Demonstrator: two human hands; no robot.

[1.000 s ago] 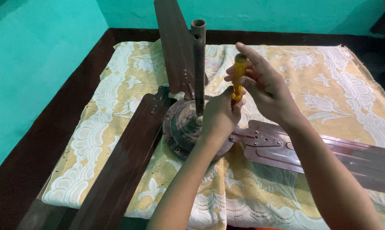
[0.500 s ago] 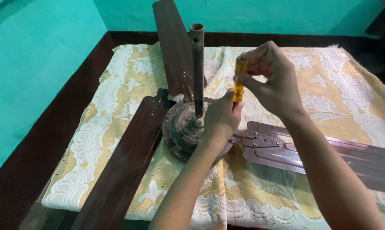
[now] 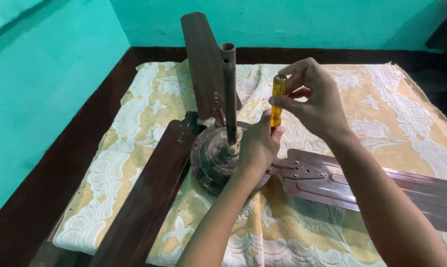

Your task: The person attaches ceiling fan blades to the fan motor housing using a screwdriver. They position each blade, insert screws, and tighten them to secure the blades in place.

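Dark brown fan blade (image 3: 149, 198) on patterned yellow cloth (image 3: 134, 133), round fan motor (image 3: 218, 155) with upright rod (image 3: 229, 89), left hand (image 3: 258, 146) resting on motor, fingers steadying yellow-handled screwdriver (image 3: 277, 101), right hand (image 3: 315, 101) fingers pinching its handle top, coppery blade (image 3: 361, 185) at right.

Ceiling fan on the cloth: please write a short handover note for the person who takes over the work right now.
Left hand: rests on the fan motor, fingers at the lower end of the screwdriver.
Right hand: pinches the top of the yellow handle; the tool stands upright.
Fan lies on the patterned cloth, rod pointing up.
Blades: all three are at the motor, including the right blade.
Done: cannot tell; the tip is hidden.
Left: check that screw.
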